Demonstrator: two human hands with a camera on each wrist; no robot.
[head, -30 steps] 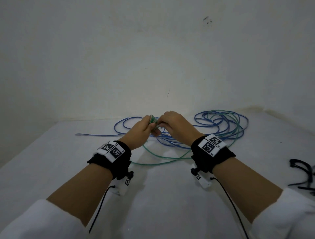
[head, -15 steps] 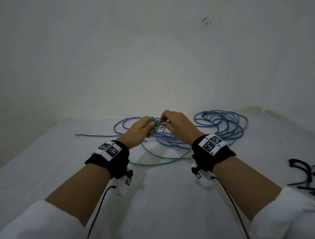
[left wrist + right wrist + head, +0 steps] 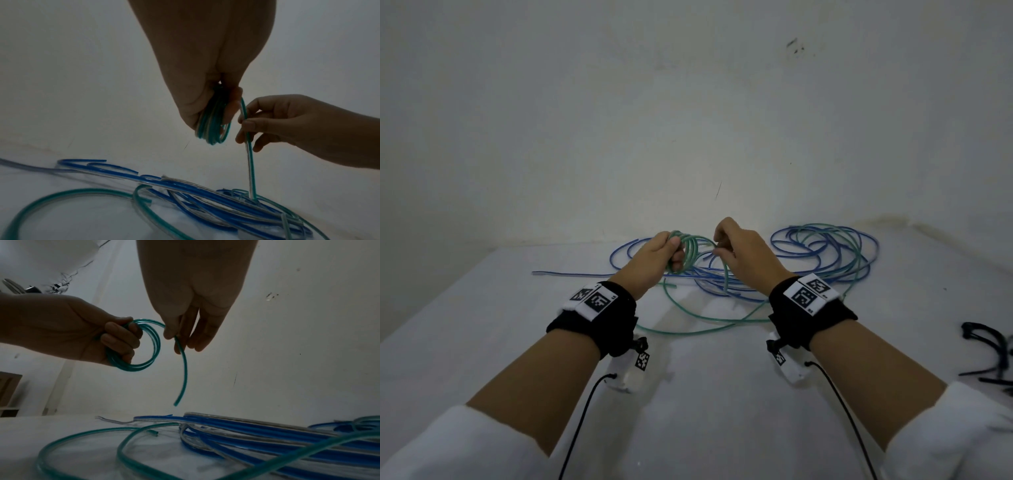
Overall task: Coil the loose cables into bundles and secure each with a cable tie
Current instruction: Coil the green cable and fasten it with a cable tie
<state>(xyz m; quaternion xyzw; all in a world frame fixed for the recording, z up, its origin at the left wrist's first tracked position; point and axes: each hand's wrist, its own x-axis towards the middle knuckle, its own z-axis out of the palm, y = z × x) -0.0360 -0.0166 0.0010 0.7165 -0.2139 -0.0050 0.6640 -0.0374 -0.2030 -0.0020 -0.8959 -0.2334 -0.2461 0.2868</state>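
Observation:
My left hand (image 3: pixel 664 251) grips a small coil of green cable (image 3: pixel 690 251) held up above the white table (image 3: pixel 705 394); the coil (image 3: pixel 144 345) shows as several loops in the right wrist view, and it (image 3: pixel 213 123) hangs from the fingers in the left wrist view. My right hand (image 3: pixel 736 246) pinches the free run of the same green cable (image 3: pixel 183 369) just right of the coil. That run (image 3: pixel 249 162) drops to the table and joins loose green loops (image 3: pixel 688 318). A blue cable (image 3: pixel 825 246) lies tangled with green behind the hands.
Black cable ties (image 3: pixel 989 353) lie at the table's right edge. A straight blue cable end (image 3: pixel 571 274) reaches left across the table. A bare white wall (image 3: pixel 688 120) rises right behind the table. Wrist camera leads (image 3: pixel 578 428) hang under both forearms.
The hands have drawn apart and risen slightly. The green coil in my left hand now shows as open loops, and my right hand has slid along the cable to the right.

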